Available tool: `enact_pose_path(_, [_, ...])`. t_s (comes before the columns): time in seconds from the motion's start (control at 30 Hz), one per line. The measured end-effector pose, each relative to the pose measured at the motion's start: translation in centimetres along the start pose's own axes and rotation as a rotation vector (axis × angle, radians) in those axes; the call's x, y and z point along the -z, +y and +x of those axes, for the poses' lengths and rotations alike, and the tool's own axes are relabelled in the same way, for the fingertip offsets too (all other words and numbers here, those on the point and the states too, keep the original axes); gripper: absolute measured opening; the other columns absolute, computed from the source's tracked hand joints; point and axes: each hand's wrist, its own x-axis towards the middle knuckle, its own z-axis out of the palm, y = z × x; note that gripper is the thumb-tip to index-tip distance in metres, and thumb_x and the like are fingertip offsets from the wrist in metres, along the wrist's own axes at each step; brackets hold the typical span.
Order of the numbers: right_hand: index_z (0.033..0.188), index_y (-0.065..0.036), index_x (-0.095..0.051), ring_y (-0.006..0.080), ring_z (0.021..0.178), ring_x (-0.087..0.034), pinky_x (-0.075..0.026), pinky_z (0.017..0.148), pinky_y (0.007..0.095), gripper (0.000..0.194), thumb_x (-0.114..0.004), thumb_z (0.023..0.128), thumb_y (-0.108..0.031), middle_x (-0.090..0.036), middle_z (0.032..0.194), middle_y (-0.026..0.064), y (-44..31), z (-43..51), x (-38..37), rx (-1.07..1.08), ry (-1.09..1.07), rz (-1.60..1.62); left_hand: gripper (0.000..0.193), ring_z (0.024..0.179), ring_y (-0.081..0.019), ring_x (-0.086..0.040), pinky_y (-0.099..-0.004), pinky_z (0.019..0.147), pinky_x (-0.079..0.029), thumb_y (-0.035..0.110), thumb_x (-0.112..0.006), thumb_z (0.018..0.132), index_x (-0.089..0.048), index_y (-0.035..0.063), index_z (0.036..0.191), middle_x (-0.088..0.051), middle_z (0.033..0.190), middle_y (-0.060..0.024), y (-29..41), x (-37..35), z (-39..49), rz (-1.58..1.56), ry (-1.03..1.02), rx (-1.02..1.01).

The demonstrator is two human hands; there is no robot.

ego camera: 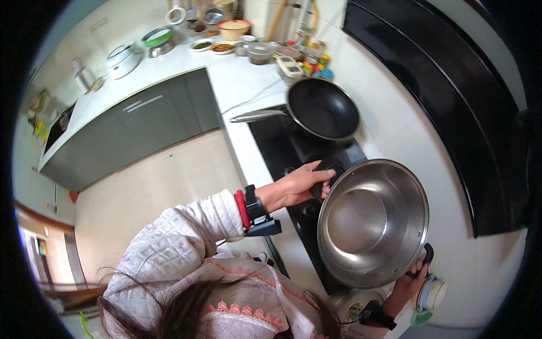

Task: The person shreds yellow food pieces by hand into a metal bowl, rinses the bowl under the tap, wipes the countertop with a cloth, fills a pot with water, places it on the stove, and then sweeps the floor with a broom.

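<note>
A wide stainless steel pot point(360, 220) is held tilted in both my hands, its bare inside facing me. My left hand point(302, 182) is closed around the black handle on the pot's left side. At the lower right, my right hand point(413, 279) grips the opposite black loop handle point(429, 253). The pot is over the front part of the black cooktop point(271, 144); whether its base touches it is hidden. Beyond the pot, a black wok point(324, 108) with a metal handle point(258, 115) stands on the cooktop.
A black range hood point(432, 93) overhangs the right side. Jars and seasoning bottles point(311, 63) crowd the corner behind the wok. Along the white counter point(241, 78) stand plates of food point(222, 48), an enamel pot point(234, 30) and a white cooker point(123, 59). Stacked bowls point(430, 296) sit beside my right hand.
</note>
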Motion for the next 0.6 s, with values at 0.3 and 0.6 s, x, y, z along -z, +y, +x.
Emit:
enact_pose_path(0.3, [0.124,0.001,-0.047,0.0047,0.059,-0.032,-0.032,0.057,0.0192,0.033,-0.043,0.1,-0.022,-0.032,0.069,-0.0047,12.0,-5.2,-23.3,-0.157,-0.264,-0.054,0.02,0.078,-0.013,-0.06,-0.0299,0.064,-0.057,0.014,-0.066,0.086,-0.053,0.008,0.1,-0.057,0.088,-0.0033,12.3,14.0,-24.2,-0.106,0.127,-0.192])
enact_pose_path(0.6, [0.114,-0.002,-0.054,0.005,0.056,-0.034,-0.031,0.053,0.02,0.03,-0.047,0.098,-0.026,-0.036,0.066,-0.0052,36.8,-12.2,-44.1,-0.688,-0.608,0.007,0.019,0.074,-0.0169,-0.064,-0.0308,0.056,-0.054,0.012,-0.06,0.085,-0.06,-0.001,0.098,-0.064,0.084,-0.0087,19.0,29.6,-51.4,-0.225,0.435,-0.474])
